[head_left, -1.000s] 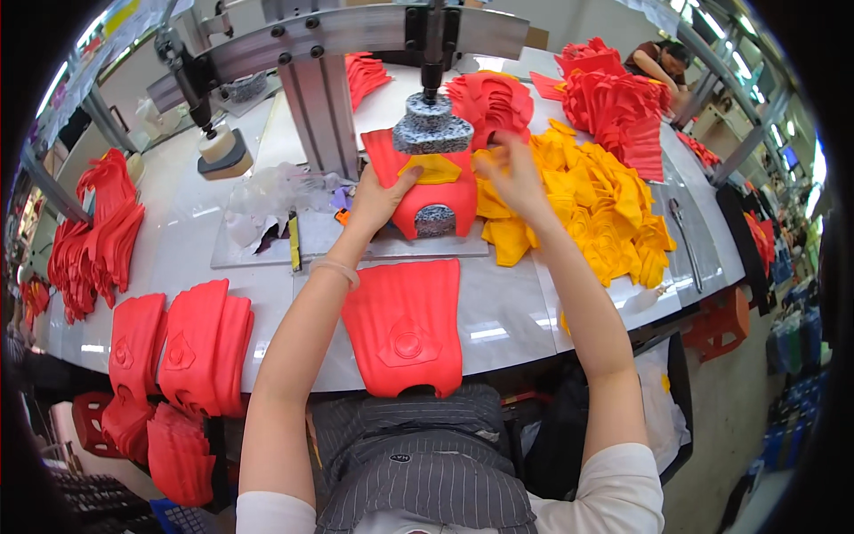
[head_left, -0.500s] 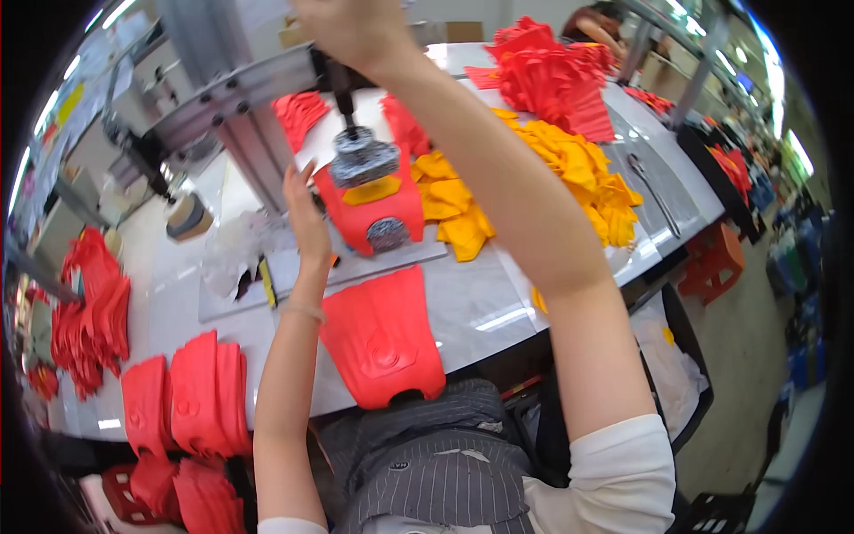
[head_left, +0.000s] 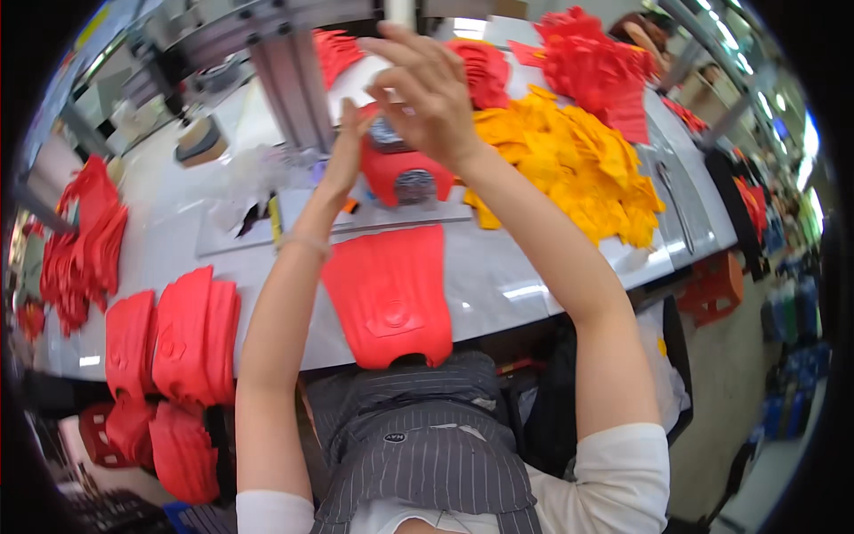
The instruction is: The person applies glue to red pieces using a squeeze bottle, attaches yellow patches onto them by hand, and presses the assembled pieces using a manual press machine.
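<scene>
**Right hand down from the press, both hands over the red mould**

Nearest to us, a flat red piece point(head_left: 389, 298) lies at the table's front edge, just above our striped apron point(head_left: 427, 445), in the same place as half a second ago. To our left, stacks of red pieces point(head_left: 178, 334) stand along the near edge of the white table point(head_left: 525, 267), unchanged.

Further in, our left hand point(head_left: 342, 160) reaches forward with fingers straight and together, the fingertips at the left side of the red mould point(head_left: 405, 173) on the press plate; we cannot tell whether they touch it. It grips nothing. Half a second ago this hand stood in much the same spot beside the mould.

Our right hand point(head_left: 431, 89) has changed most. Earlier it was raised high to the top of the picture; now it has come lower and hovers above the mould, fingers spread and loosely curled, empty as far as we can see. It covers the mould's upper part, so the yellow piece seen on the mould a second ago cannot be made out now.

Just right of the mould lies the heap of yellow pieces point(head_left: 569, 169). Beyond it sits a heap of red pieces point(head_left: 592, 62), and the grey press column point(head_left: 289, 80) rises behind our left hand.
</scene>
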